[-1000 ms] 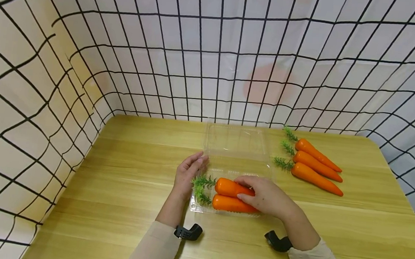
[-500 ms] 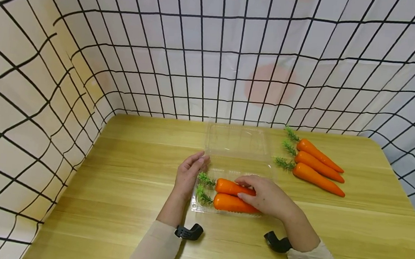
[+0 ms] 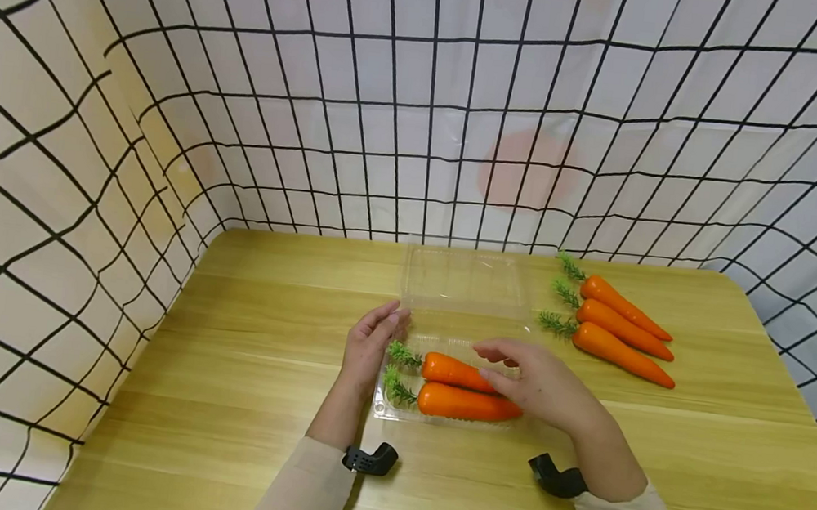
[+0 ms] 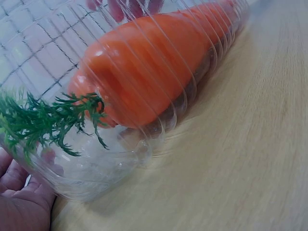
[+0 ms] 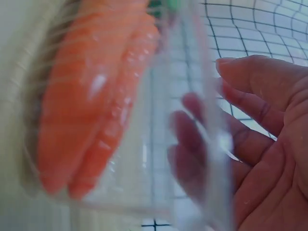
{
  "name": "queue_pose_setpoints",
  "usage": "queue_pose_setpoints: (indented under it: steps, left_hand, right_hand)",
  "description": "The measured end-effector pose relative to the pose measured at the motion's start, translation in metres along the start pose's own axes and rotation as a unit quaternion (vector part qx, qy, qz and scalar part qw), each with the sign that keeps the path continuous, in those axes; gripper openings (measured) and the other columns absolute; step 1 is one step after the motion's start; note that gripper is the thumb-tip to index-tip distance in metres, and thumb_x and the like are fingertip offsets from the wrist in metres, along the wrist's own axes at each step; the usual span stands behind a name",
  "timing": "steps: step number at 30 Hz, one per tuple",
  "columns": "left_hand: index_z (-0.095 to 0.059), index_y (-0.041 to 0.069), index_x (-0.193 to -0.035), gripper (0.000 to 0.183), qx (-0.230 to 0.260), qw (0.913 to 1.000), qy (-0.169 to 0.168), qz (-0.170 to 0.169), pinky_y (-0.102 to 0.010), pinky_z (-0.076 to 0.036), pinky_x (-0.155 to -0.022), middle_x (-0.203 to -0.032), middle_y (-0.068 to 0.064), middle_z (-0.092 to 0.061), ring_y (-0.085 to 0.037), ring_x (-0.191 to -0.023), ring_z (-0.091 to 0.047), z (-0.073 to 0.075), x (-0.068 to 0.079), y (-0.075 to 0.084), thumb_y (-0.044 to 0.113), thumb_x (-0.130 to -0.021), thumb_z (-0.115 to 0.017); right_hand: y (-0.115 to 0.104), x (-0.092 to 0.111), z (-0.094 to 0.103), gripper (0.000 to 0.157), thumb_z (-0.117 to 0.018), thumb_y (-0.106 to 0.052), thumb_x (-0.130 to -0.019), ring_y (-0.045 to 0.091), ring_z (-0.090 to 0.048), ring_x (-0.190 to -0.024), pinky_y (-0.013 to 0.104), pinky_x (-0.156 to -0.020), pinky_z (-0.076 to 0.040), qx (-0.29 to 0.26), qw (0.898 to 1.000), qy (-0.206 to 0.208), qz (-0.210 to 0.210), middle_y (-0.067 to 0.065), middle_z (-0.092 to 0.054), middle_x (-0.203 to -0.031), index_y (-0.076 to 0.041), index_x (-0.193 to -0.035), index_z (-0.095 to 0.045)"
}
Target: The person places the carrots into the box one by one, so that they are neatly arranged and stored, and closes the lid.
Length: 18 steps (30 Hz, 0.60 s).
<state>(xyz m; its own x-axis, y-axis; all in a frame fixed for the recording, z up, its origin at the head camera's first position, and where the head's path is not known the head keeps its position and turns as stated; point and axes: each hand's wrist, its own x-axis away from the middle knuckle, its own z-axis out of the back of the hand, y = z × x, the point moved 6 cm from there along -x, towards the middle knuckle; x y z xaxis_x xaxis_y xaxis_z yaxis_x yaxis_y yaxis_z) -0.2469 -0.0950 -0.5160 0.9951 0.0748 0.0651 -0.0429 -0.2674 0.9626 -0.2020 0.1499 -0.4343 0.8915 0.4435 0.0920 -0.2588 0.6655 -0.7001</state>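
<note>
Two orange carrots with green tops, the rear carrot [image 3: 451,370] and the front carrot [image 3: 468,403], lie side by side in a clear plastic clamshell box [image 3: 380,409]. Its lid [image 3: 465,281] is laid back. My left hand [image 3: 365,351] holds the box's left edge near the hinge; the left wrist view shows part of this hand [image 4: 26,197] at the box's corner. Over the right end of the box hovers my right hand [image 3: 540,384], fingers loosely bent with nothing gripped. It hides the rear carrot's tip. The right wrist view shows this hand [image 5: 260,125] beside the clear wall.
Three more carrots lie at the right rear of the wooden table [image 3: 241,387]: a far carrot [image 3: 625,305], a middle carrot [image 3: 623,327] and a near carrot [image 3: 621,353]. A black wire grid [image 3: 430,109] encloses the back and sides.
My right hand has let go of the carrots and shifted slightly right, uncovering the front carrot's tip. The carrots' green tops have moved inside the box's left edge. My left hand stays put.
</note>
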Motion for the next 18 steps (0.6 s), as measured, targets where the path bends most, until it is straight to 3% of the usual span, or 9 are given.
queue_pose_setpoints:
  steps: [9,18]
  left_hand:
    - [-0.057,-0.003,-0.140,0.040,0.011,0.9999,0.008,0.008,-0.036,-0.052,-0.109,-0.131,-0.018,-0.070,-0.021,-0.117,-0.069,0.002,0.002,-0.003,0.015,-0.103,-0.059]
    - [-0.057,-0.003,-0.140,0.041,0.003,1.0000,0.002,0.000,-0.041,-0.048,-0.113,-0.132,-0.020,-0.068,-0.032,-0.125,-0.065,0.001,0.002,-0.001,0.016,-0.103,-0.058]
  right_hand:
    - [0.000,0.011,0.029,0.032,-0.067,-0.023,-0.099,0.033,-0.064,-0.119,0.057,-0.100,-0.054,0.010,0.998,0.065,0.010,0.006,-0.070,-0.131,-0.015,-0.130,-0.068]
    - [0.013,0.025,0.056,0.041,-0.062,-0.036,-0.103,0.035,-0.059,-0.125,0.058,-0.100,-0.053,0.003,0.996,0.084,-0.024,0.010,-0.064,-0.139,-0.013,-0.136,-0.064]
